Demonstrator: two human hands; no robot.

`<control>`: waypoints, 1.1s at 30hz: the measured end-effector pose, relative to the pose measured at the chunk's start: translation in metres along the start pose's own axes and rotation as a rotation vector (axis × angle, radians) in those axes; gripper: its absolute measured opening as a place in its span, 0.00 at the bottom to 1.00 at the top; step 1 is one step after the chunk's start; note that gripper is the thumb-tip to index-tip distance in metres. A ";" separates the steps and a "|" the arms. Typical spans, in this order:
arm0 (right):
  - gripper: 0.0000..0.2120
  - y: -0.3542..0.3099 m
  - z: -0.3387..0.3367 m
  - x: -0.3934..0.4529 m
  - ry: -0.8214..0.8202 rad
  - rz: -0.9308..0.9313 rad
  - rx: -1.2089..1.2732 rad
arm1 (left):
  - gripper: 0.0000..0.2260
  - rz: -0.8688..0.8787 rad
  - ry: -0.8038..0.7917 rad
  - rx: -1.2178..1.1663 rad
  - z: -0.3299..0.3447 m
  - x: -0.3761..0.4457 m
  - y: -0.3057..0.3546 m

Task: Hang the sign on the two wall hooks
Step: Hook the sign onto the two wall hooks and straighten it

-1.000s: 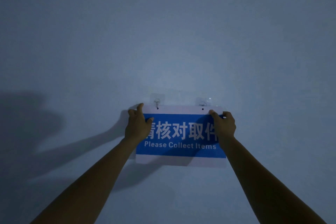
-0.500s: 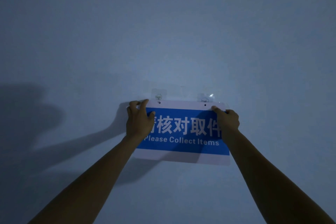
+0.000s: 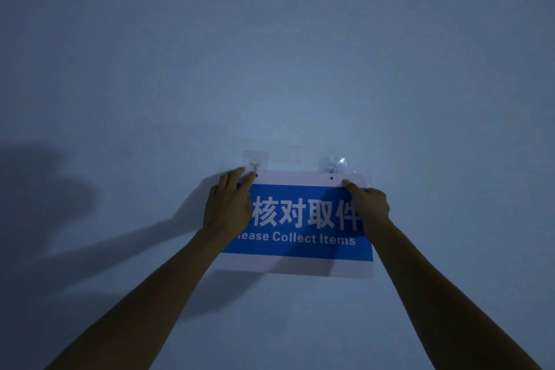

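Note:
A blue sign (image 3: 303, 219) with a white border and white lettering, "Please Collect Items", is pressed flat against the wall. Two small holes sit in its top border. My left hand (image 3: 228, 207) grips the sign's upper left corner, fingers reaching up beside the left hole. My right hand (image 3: 368, 207) grips the upper right corner. Two clear adhesive hooks are stuck to the wall: the left hook (image 3: 256, 164) directly above the left hole, the right hook (image 3: 332, 168) just above the right hole. The sign's top edge lies right under both hooks.
A plain pale wall (image 3: 285, 54) fills the view in dim light. Shadows of my arms and the sign fall to the left and below on the wall (image 3: 60, 204).
The sign has risen against the wall, bringing its top edge and holes up to the hooks. My left fingers have stretched upward toward the left hole.

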State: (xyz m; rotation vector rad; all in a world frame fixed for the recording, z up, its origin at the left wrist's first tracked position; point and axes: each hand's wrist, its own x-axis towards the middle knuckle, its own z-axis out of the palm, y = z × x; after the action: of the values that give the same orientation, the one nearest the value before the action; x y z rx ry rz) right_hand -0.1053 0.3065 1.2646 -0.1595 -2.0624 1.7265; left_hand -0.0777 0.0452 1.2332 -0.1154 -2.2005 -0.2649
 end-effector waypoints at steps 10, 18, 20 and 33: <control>0.23 0.000 0.000 0.001 0.016 -0.033 0.047 | 0.22 -0.024 -0.029 -0.043 -0.006 0.003 0.003; 0.21 0.013 0.005 0.003 0.020 -0.023 0.129 | 0.19 -0.019 -0.034 -0.056 -0.006 0.005 -0.001; 0.20 0.016 0.005 0.003 0.001 -0.001 0.150 | 0.19 -0.015 -0.027 -0.051 -0.005 0.006 -0.001; 0.19 0.039 0.014 -0.011 -0.011 -0.001 0.195 | 0.19 -0.023 0.022 -0.025 -0.007 0.009 0.002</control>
State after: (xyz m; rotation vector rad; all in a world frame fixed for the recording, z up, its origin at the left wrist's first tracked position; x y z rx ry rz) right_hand -0.1084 0.2977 1.2231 -0.0889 -1.8878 1.9187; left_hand -0.0773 0.0453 1.2448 -0.1002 -2.1786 -0.3053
